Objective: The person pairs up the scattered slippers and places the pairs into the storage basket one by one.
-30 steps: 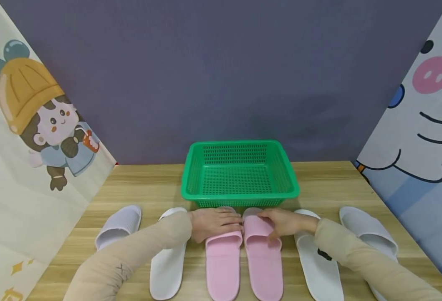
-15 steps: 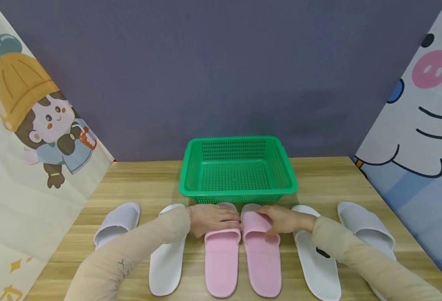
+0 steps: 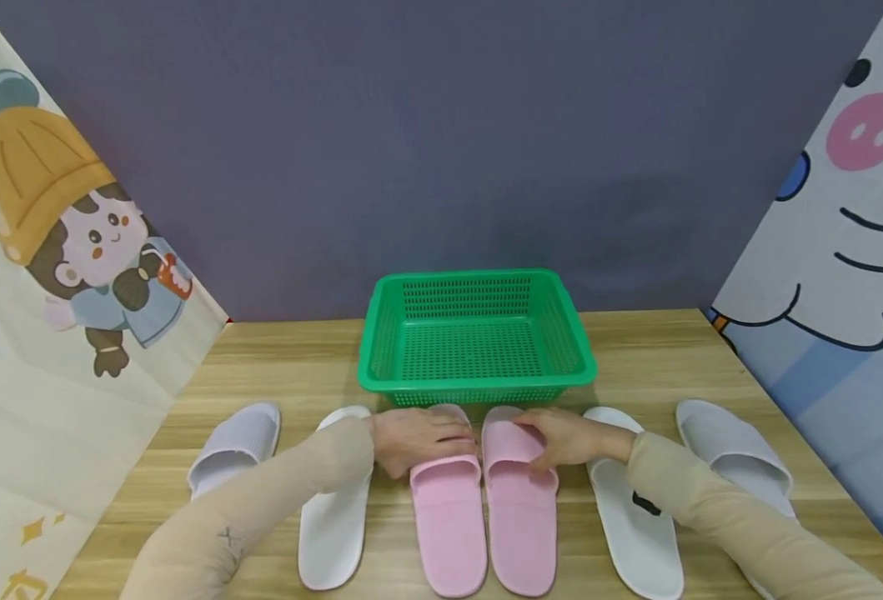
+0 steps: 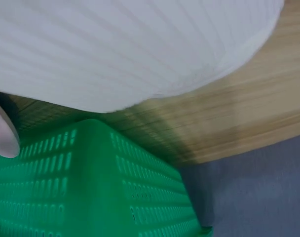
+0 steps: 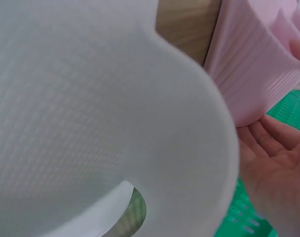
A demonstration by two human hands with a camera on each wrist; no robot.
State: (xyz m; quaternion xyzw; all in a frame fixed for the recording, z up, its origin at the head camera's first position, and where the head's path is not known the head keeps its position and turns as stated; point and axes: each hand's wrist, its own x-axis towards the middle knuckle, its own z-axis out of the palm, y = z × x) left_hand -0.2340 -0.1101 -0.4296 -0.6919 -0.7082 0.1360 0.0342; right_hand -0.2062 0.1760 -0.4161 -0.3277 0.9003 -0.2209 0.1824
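Two pink slippers lie side by side, toes toward a green basket (image 3: 479, 385). My left hand (image 3: 414, 440) grips the left pink slipper (image 3: 450, 533) across its strap, fingertips at the inner edge. Its thumb is hidden. My right hand (image 3: 564, 437) holds the right pink slipper (image 3: 522, 533) by the strap, thumb at the strap opening and fingers by the toe. In the right wrist view, the right hand (image 5: 281, 173) has its fingertips against the ribbed pink toe (image 5: 253, 84). The left wrist view barely shows the left hand.
A white slipper (image 3: 332, 537) and a pale lavender slipper (image 3: 234, 446) lie on the left. Another white slipper (image 3: 639, 542) and a pale lavender slipper (image 3: 734, 446) lie on the right, partly under the right arm. A dark wall (image 3: 441, 150) stands behind the wooden table (image 3: 291, 358).
The heels of the two pink slippers have drawn together, the left one swinging right and the right one left. Both hands stay on them; the left hand has shifted slightly left.
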